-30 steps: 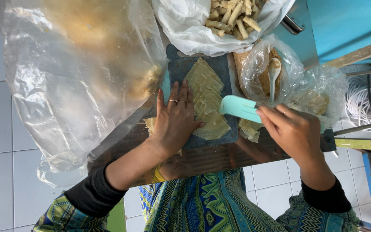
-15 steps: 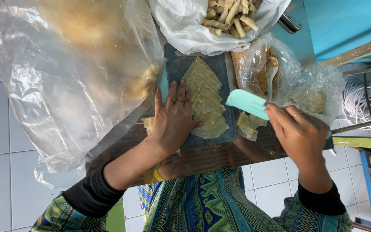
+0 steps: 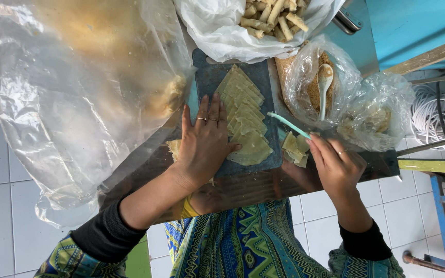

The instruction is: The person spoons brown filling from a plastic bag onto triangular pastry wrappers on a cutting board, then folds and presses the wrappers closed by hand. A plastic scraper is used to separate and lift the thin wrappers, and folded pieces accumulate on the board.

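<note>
My left hand (image 3: 205,140) lies flat, fingers apart, on a dark cutting board (image 3: 209,77), pressing the left edge of a row of overlapping pale triangular pastry sheets (image 3: 245,118). My right hand (image 3: 336,164) grips a thin turquoise scraper (image 3: 288,125), held edge-on just right of the sheets. A small pile of cut pastry pieces (image 3: 295,149) lies beside the board, under the scraper.
A big clear plastic bag (image 3: 78,98) covers the left side. A white bag of rolled sticks (image 3: 274,20) lies at the top. A clear bag with brown filling and a white spoon (image 3: 324,87) sits right of the board, beside another crumpled bag (image 3: 382,116). Coiled white cable (image 3: 433,121) lies far right.
My right hand has shifted right and turned the turquoise scraper from flat-on to edge-on, away from the sheets. My left hand stays on the pastry sheets.
</note>
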